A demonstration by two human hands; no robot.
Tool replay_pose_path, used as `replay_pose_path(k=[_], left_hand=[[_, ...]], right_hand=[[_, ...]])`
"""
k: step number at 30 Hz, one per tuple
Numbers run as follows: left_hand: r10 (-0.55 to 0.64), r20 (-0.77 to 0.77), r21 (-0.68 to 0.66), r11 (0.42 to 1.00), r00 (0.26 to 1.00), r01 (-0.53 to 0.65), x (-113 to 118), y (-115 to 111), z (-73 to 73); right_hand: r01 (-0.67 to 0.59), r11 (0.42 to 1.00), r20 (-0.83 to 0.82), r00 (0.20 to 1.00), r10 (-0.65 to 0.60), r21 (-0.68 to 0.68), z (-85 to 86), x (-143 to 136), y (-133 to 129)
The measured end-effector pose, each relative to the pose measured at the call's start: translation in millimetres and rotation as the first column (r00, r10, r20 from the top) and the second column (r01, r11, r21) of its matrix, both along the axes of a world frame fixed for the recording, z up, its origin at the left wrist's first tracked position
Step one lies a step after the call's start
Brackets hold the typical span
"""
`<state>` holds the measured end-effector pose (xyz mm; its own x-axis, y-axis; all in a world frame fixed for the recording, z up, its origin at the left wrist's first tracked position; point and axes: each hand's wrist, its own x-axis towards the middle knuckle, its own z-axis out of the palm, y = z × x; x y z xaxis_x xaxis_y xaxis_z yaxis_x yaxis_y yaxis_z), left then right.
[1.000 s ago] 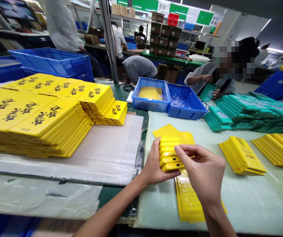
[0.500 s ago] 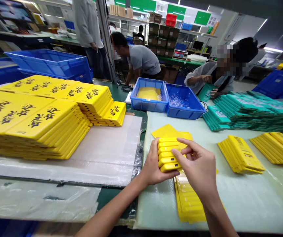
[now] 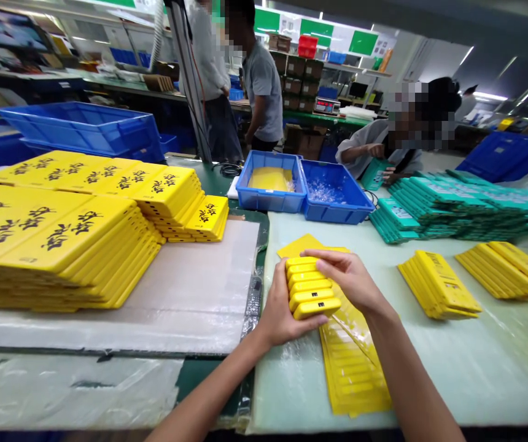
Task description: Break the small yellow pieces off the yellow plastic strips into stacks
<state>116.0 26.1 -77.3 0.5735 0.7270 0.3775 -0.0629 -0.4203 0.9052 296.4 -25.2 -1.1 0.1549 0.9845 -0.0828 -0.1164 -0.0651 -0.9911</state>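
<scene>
A small stack of flat yellow cases [image 3: 309, 287] is held up above the table, ends towards me. The two lowest show small dark port openings. My left hand [image 3: 277, 316] is closed round the stack from the left, thumb and fingers on its outer sides. My right hand [image 3: 349, 276] grips the stack's upper right part, its fingertips on the top cases. Beneath my hands lie yellow sheets [image 3: 356, 380] with pale strips. Another yellow sheet [image 3: 298, 244] lies just behind the stack.
Large stacks of yellow cases with black lettering [image 3: 73, 230] stand at left. More yellow cases [image 3: 439, 285] stand at right, with teal cases [image 3: 466, 205] behind. Two blue bins [image 3: 271, 199] sit at the back. A co-worker [image 3: 379, 150] handles a teal case across the table.
The view has shifted slightly. My right hand has moved from the front of the stack to its upper right. A person in the background has stood up.
</scene>
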Motion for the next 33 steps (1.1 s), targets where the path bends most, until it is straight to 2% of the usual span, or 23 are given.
replay_pose_path(k=[2, 4, 6, 8, 10, 12, 14, 16, 19, 22, 27, 30, 33], left_hand=[[0.001, -0.012, -0.008, 1.000, 1.000, -0.001, -1, 1, -0.4], [0.000, -0.026, 0.001, 1.000, 1.000, 0.000, -1, 1, -1.1], [0.004, -0.034, 0.006, 1.000, 0.999, -0.004, -2, 2, -1.3], [0.008, -0.035, 0.015, 1.000, 0.999, -0.008, -3, 3, -0.7], [0.015, -0.034, 0.026, 1.000, 0.999, -0.014, -3, 4, 0.2], [0.025, -0.026, 0.029, 0.999, 0.999, -0.024, -4, 4, 0.6], [0.031, -0.002, 0.026, 0.999, 1.000, -0.031, -5, 4, 0.3], [0.037, 0.032, 0.040, 0.998, 0.999, -0.039, -7, 3, 0.0], [0.054, 0.067, 0.101, 0.993, 0.996, -0.061, -10, 2, 0.7], [0.080, 0.050, 0.160, 0.983, 0.996, -0.087, -13, 1, 3.0], [0.107, 0.011, 0.167, 0.980, 0.994, -0.107, -13, -1, 7.2], [0.108, -0.003, 0.166, 0.980, 0.994, -0.106, -12, -1, 7.4], [0.107, -0.010, 0.159, 0.982, 0.994, -0.104, -12, 0, 5.8]], right_hand=[[0.016, 1.000, -0.020, 1.000, -0.015, 0.026, -0.1, -2, 0], [-0.035, 0.999, -0.030, 0.999, 0.036, 0.042, 2.3, -2, 0], [-0.045, 0.998, 0.021, 0.999, 0.044, 0.053, 2.9, 3, 2], [0.125, 0.990, 0.178, 0.975, -0.133, 0.060, -0.9, 17, 9], [0.351, 0.934, 0.368, 0.861, -0.350, 0.068, -9.8, 41, 20], [0.478, 0.877, 0.519, 0.739, -0.431, 0.047, -22.4, 64, 30], [0.486, 0.874, 0.614, 0.688, -0.388, 0.008, -36.6, 76, 40], [0.446, 0.895, 0.684, 0.658, -0.317, -0.014, -50.4, 73, 51], [0.356, 0.934, 0.750, 0.624, -0.219, -0.024, -66.7, 50, 68], [0.296, 0.955, 0.799, 0.581, -0.156, -0.029, -74.9, 30, 81], [0.318, 0.946, 0.871, 0.481, -0.102, -0.065, -75.5, 36, 79], [0.347, 0.932, 0.905, 0.422, -0.058, -0.102, -69.8, 43, 72], [0.379, 0.914, 0.931, 0.365, -0.004, -0.145, -61.1, 40, 73]])
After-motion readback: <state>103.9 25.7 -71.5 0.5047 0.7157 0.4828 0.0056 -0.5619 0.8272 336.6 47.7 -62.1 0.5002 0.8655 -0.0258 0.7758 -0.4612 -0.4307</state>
